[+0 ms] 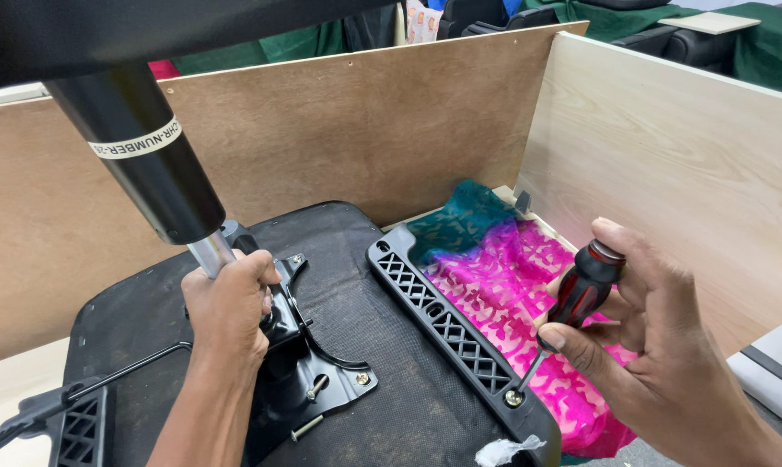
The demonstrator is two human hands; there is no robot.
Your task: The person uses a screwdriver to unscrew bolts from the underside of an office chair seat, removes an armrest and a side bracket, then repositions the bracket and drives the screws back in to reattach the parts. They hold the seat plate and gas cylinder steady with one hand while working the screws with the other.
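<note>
An upturned black chair seat (382, 320) lies in front of me. My left hand (228, 311) grips the chrome shaft of the black gas cylinder (149, 160) where it enters the black metal mechanism plate (313, 380). My right hand (659, 346) holds a red-and-black screwdriver (581, 290), tip down on a screw (514, 398) in the black latticed armrest bracket (447, 324) at the seat's right edge. A loose bolt (307, 427) lies on the plate's front edge.
Brown board (348, 130) and pale wood panels (685, 164) wall in the work area. A pink and teal cloth (503, 268) lies right of the seat. Another latticed bracket (80, 428) and a lever sit at lower left. A white scrap (503, 450) lies at the seat's front.
</note>
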